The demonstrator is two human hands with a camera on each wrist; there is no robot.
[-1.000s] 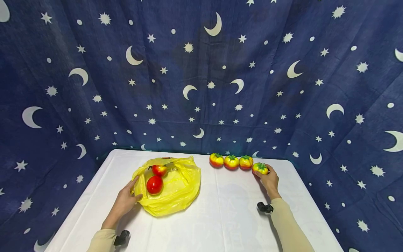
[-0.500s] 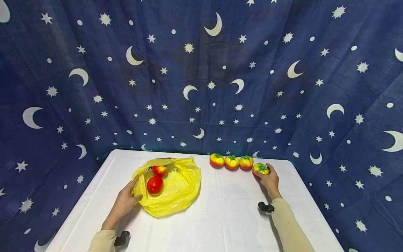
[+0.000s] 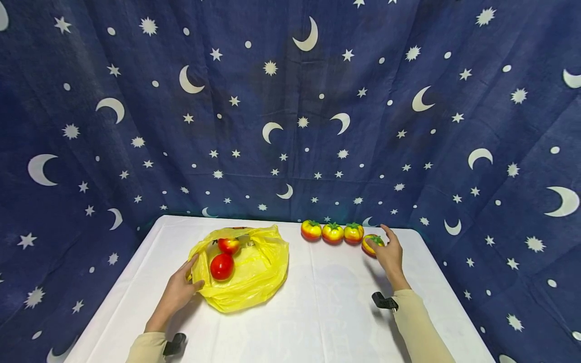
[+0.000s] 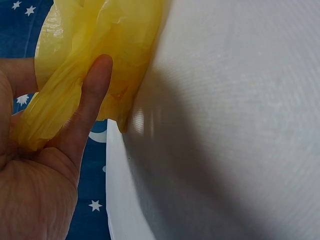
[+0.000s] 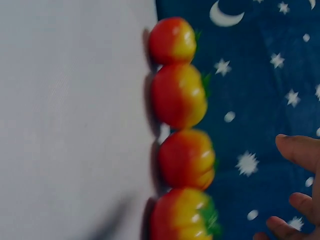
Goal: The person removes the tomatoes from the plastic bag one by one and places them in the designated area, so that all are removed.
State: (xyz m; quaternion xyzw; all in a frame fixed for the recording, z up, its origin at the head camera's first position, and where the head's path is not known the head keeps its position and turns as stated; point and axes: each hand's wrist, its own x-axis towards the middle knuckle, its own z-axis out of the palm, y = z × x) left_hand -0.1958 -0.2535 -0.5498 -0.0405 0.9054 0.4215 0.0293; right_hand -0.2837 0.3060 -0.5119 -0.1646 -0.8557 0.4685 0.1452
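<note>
The left hand (image 3: 178, 291) pinches the left rim of a yellow plastic bag (image 3: 247, 297); in the left wrist view, gathered film (image 4: 55, 110) runs between the thumb and the fingers. Inside the bag's wide mouth lie a glossy red tomato-like ball (image 3: 222, 266) and a red-yellow fruit (image 3: 229, 245). At the right, the right hand (image 3: 391, 259) is spread over the rightmost red-yellow toy tomato (image 3: 369, 250), which has a green leafy top. In the right wrist view, thumb and fingertips (image 5: 300, 152) are apart from the tomatoes, with nothing between them.
Three more toy tomatoes (image 3: 333, 234) continue the row leftward along the table's back edge. A white cloth covers the table (image 3: 299, 322). Behind it hangs a dark blue curtain (image 3: 290, 161) with moons and stars. Black wrist devices (image 3: 385, 301) sit by both sleeves.
The right hand has let go of the rightmost toy tomato, its fingers spreading and drawing slightly away. The tomato stays at the row's end. The left hand and bag have barely moved.
</note>
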